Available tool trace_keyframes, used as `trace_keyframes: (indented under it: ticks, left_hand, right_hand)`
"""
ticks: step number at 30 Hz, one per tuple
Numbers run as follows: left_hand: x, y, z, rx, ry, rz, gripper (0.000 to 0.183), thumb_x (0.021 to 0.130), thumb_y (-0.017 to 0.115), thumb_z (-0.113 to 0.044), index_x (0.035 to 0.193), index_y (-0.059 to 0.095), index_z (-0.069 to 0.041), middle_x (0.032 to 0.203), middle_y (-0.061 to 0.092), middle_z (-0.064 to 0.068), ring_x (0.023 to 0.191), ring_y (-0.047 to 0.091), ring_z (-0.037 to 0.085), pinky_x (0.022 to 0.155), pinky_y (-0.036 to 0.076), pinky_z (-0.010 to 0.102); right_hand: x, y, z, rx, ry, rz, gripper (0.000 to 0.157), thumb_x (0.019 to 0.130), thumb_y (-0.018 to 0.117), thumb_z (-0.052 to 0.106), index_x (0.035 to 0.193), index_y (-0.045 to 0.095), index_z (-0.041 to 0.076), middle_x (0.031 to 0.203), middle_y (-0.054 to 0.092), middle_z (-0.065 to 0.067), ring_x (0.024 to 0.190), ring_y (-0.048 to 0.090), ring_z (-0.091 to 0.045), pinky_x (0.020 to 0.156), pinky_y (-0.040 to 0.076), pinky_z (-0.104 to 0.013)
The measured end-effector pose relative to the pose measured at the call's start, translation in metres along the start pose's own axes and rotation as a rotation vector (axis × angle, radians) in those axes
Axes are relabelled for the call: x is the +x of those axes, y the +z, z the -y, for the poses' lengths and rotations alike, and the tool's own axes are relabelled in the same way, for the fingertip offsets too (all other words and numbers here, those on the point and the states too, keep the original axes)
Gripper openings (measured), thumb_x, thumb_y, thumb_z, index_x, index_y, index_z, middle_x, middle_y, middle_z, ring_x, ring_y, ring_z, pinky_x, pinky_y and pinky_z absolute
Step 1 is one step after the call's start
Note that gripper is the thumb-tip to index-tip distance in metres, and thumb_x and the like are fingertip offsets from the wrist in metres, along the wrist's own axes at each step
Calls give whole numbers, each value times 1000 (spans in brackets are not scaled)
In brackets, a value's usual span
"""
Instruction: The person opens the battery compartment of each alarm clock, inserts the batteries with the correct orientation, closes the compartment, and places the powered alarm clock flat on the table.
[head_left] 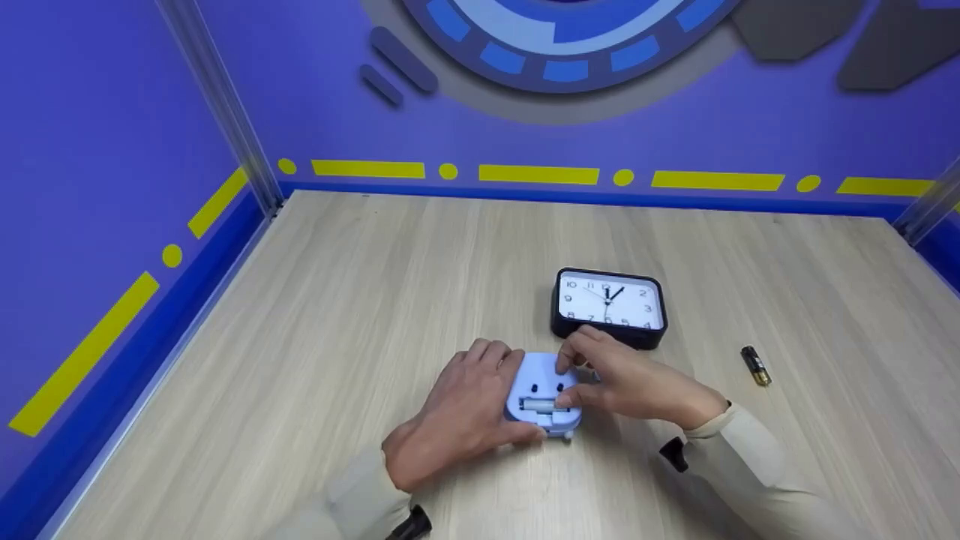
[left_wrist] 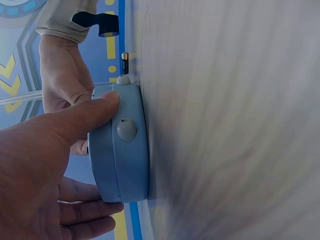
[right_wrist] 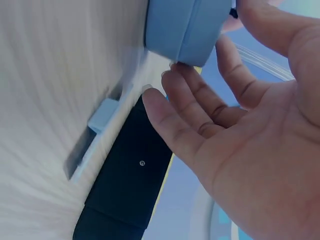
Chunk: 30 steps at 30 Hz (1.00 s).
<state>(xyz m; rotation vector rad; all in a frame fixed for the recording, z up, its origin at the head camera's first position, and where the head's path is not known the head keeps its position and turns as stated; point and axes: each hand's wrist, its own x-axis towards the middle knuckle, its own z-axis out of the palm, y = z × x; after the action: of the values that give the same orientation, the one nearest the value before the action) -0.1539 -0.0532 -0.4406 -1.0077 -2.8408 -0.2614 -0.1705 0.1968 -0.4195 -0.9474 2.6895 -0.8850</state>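
A small light-blue alarm clock lies with its back up on the table, its face hidden. Its back shows two dark knobs and an uncovered battery slot with a battery in it. My left hand grips the clock from the left, thumb along the edge with the stubby feet, fingers on the opposite side. From the right, my right hand holds the clock, its thumb on the battery's right end and its index finger bent onto the back. The other right fingers curve near the clock's side.
Just behind stands a black rectangular clock, lying face up. Between it and my right hand is a loose light-blue battery cover on the table. Farther right lies a black-and-gold battery. Blue walls border the wooden table.
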Motion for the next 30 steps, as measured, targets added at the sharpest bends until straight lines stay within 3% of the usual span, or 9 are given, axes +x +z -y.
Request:
trace_keyframes:
  ticks: [13, 24, 30]
  left_hand:
    - [3, -1, -1, -10, -11, 10, 93, 83, 79, -72, 144, 59, -4, 126, 61, 8, 114, 54, 23, 95, 50, 39]
    - [1, 2, -2, 7, 7, -23, 91, 81, 80, -72, 139, 61, -5, 122, 62, 8, 112, 55, 23, 93, 51, 40]
    - [1, 1, -1, -2, -6, -9, 92, 81, 81, -72, 141, 61, -5, 123, 62, 8, 113, 54, 23, 94, 51, 39]
  right_hand:
    - [2, 2, 12, -46, 64, 2, 27, 93, 84, 22, 102, 61, 12, 102, 50, 0, 96, 50, -20, 82, 47, -39]
    - [-1, 0, 2, 18, -15, 19, 24, 95, 82, 24, 100, 64, 11, 104, 51, 1, 98, 51, -21, 85, 47, -37]
    - [2, -1, 7, -20, 10, 5, 24, 92, 84, 23, 99, 64, 11, 102, 53, 1, 96, 51, -20, 83, 48, -38]
